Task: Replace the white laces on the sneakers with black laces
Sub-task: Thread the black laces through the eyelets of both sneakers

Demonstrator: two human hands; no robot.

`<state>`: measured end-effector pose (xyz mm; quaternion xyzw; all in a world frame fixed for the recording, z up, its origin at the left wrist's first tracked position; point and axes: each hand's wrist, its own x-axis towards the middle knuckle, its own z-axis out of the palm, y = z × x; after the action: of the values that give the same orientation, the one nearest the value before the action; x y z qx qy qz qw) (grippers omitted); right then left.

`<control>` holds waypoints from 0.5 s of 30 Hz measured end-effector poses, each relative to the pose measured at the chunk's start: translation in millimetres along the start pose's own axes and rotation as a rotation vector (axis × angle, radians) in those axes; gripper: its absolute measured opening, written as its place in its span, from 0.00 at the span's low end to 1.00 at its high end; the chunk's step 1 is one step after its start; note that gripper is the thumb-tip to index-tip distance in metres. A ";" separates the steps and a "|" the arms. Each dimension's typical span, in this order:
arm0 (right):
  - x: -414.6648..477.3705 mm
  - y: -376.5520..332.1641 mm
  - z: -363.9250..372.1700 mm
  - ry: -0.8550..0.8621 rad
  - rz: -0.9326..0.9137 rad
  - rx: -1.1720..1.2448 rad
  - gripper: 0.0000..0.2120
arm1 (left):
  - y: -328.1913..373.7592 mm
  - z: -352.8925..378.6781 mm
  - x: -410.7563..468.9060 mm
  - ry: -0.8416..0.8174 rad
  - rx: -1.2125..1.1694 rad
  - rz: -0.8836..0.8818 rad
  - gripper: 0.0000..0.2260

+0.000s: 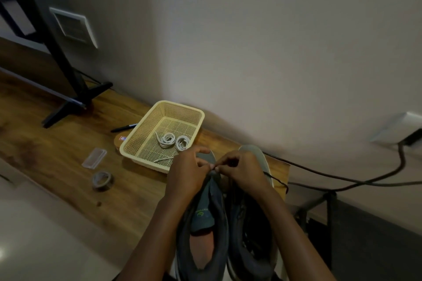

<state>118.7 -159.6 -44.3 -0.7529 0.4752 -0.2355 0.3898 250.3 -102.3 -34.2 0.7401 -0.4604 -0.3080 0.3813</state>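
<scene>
Head view: left hand [189, 175] fingers pinch left sneaker [205, 212] at the toe-end eyelets. Right hand [244, 173] fingers, tip-to-tip with them, pinch black lace [277, 180], slack trailing right. Sneaker axis runs from the fingers back toward the wearer. White laces [173, 140] lie coiled in the basket [159, 104] beyond the left fingers.

laces [173, 140] in basket [139, 126] | basket behind sneakers [206, 212], leftward | tape roll [102, 180] left of sneakers, on table [57, 155]
</scene>
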 end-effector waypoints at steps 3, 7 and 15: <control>2.1 5.4 0.5 0.008 0.017 -0.136 0.05 | -2.4 1.3 0.9 -0.011 0.040 -0.008 0.11; -1.6 11.9 -2.5 -0.048 0.012 -0.358 0.04 | -7.5 -4.9 -1.6 -0.017 0.457 -0.013 0.10; -4.9 7.5 5.6 -0.044 -0.067 -0.626 0.07 | -1.7 4.5 -9.5 -0.111 0.784 -0.074 0.11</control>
<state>116.6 -155.0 -53.6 -0.8564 0.4910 -0.0740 0.1412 243.8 -94.3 -36.9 0.8279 -0.5359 -0.1620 0.0329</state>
